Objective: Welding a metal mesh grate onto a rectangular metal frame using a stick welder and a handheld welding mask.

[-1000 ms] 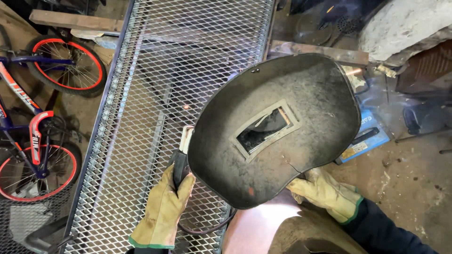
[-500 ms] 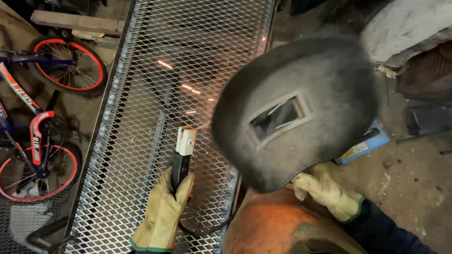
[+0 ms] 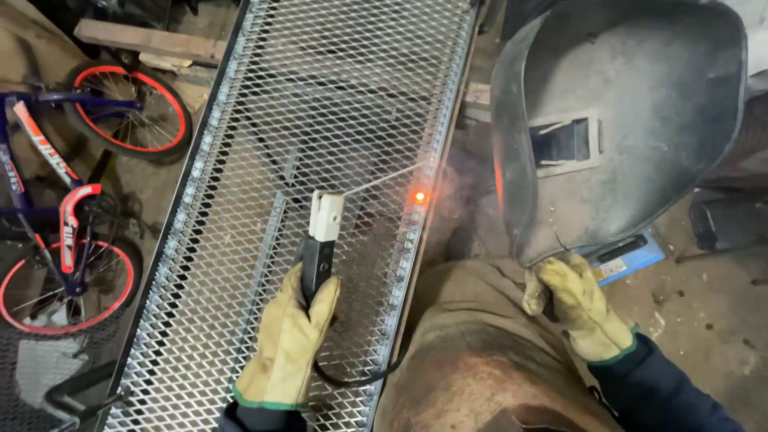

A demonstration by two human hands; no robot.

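Now welding shield (image 3: 640, 104) swung aside, right hand (image 3: 578, 304) gripping handle; left hand (image 3: 290, 340) clamped on electrode holder (image 3: 320, 240), weld spot (image 3: 418, 196) glowing at mesh panel (image 3: 264, 104) right edge.

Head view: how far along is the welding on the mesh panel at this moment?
Done: the metal mesh lies on its frame, and one spot on the right rail glows orange. In hand: the left hand grips the rod holder, rod tip near the glow; the right hand holds the welding mask off to the side. Left: cannot tell how many joints along the rail are welded.
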